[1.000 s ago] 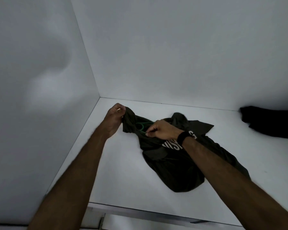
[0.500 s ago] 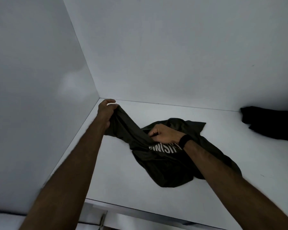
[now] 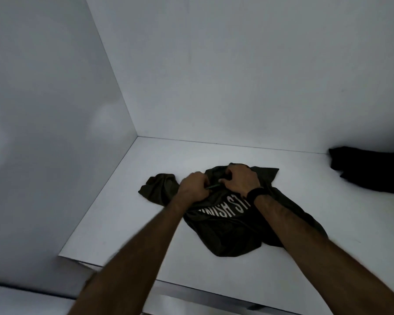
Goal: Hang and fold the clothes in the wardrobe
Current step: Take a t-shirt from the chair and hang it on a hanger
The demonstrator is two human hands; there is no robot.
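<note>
A dark olive T-shirt (image 3: pixel 227 233) with white lettering lies crumpled on the white wardrobe shelf (image 3: pixel 127 223). My left hand (image 3: pixel 192 186) grips the fabric near the shirt's upper middle, fingers curled into it. My right hand (image 3: pixel 242 178), with a black band at the wrist, grips the cloth right beside it, near the neck area. A thin green line shows between the two hands. One sleeve (image 3: pixel 157 188) lies loose to the left of my left hand.
A second dark garment (image 3: pixel 368 171) lies at the back right of the shelf. The wardrobe's left side wall (image 3: pixel 55 133) and back wall (image 3: pixel 237 76) close the space. The shelf's front edge (image 3: pixel 214 292) runs below my forearms.
My left hand let the stretched sleeve go near the back left corner and came right to grip the shirt beside my right hand. The sleeve now lies slack on the shelf.
</note>
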